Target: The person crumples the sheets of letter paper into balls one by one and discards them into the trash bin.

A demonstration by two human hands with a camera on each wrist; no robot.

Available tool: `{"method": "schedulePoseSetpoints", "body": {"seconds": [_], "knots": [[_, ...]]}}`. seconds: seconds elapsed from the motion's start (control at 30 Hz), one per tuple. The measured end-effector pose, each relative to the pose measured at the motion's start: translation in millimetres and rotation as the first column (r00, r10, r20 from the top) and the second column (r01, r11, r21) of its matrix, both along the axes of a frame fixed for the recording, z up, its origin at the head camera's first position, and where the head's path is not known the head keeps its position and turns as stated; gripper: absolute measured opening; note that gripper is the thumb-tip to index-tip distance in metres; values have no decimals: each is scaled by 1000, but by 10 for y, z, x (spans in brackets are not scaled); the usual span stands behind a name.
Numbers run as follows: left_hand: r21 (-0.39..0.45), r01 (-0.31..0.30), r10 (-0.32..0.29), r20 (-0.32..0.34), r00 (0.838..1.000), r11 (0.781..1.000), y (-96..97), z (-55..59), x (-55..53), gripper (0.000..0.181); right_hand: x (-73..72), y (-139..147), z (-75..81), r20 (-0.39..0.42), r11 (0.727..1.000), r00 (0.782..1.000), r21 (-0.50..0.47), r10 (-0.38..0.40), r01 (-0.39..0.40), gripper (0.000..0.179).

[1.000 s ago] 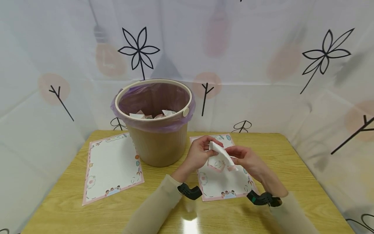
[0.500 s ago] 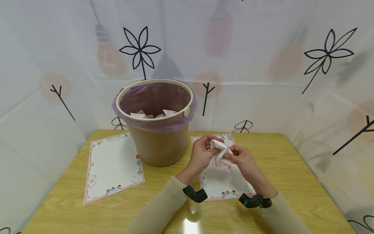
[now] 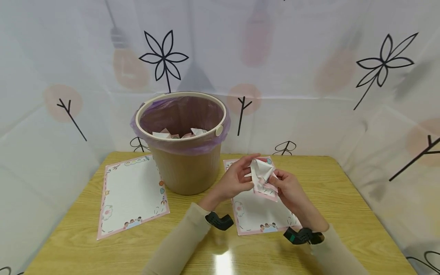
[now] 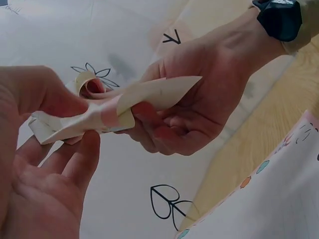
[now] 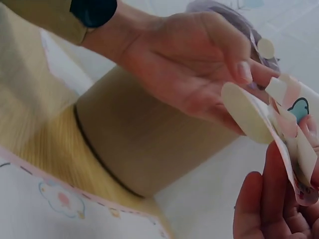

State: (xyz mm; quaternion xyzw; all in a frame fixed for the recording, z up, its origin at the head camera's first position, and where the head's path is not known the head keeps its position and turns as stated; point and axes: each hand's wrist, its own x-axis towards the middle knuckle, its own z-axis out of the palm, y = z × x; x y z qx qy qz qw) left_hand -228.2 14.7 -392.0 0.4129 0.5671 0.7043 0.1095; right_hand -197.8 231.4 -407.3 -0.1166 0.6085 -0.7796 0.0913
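Above a sheet of paper (image 3: 252, 217) with a pink printed border, both hands meet at a crumpled piece of bordered paper (image 3: 264, 177). My right hand (image 3: 290, 189) pinches its right side between thumb and fingers. My left hand (image 3: 233, 181) is at the left side, its fingers spread and reaching behind the paper, thumb near the lower edge. In the left wrist view, the crumpled paper (image 4: 154, 94) appears folded over, with a curled end. The right wrist view shows its printed side and a loose flap; part of the left hand's fingers is hidden behind it.
A brown bin (image 3: 187, 173) with a purple liner bag (image 3: 192, 148) stands at the back left of the table (image 3: 113, 256). Several paper scraps (image 3: 197, 132) lie inside it. Another bordered sheet (image 3: 132, 194) lies to its left. A patterned cloth (image 3: 275, 126) hangs behind.
The crumpled paper is folded more compactly and turned between the hands. The left hand's fingers have loosened and spread; the right hand has closed its pinch on the right side.
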Motion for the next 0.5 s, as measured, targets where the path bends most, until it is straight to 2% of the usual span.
{"method": "schedulePoseSetpoints", "body": {"seconds": [0.13,0.23,0.3,0.37,0.43,0.5], "knots": [[-16,90,-91,-49,995,996,-64,8,-24,85,-1,19,-13,37,983,990,-125,138,-132,25],[-44,91,-95,-105,990,995,-82,13,-31,86,9,24,-30,60,949,970,-228,237,-218,29],[-64,57,-66,-152,986,996,-79,18,-29,86,13,16,-42,57,921,955,-286,290,-263,32],[-81,-17,1,-198,980,997,-67,22,-19,85,18,-7,-50,58,897,944,-337,324,-287,32],[-91,-108,84,-233,969,990,-45,23,-7,83,23,-42,-52,62,885,942,-368,329,-285,31],[-87,-191,164,-253,954,978,-20,23,9,82,30,-84,-46,75,885,946,-382,316,-266,28]]}}
